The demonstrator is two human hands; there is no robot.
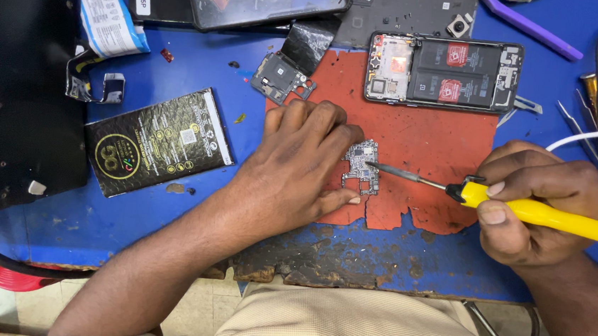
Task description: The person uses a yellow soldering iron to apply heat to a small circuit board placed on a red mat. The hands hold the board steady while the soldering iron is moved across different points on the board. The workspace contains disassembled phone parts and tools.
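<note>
The left hand (299,164) lies flat, fingers pressing a small circuit board (362,167) onto the red mat (422,138) on the blue worktop (178,73), just below the opened phone (443,71). The right hand (534,204) grips a yellow-handled soldering iron (523,209), its tip touching the board's right edge. It seems best to keep the board pinned firmly, with fingertips clear of the tip.

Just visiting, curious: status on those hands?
Left hand pinning small circuit board on red mat. Right hand gripping yellow soldering iron, tip on board. Nothing in the way.
</note>
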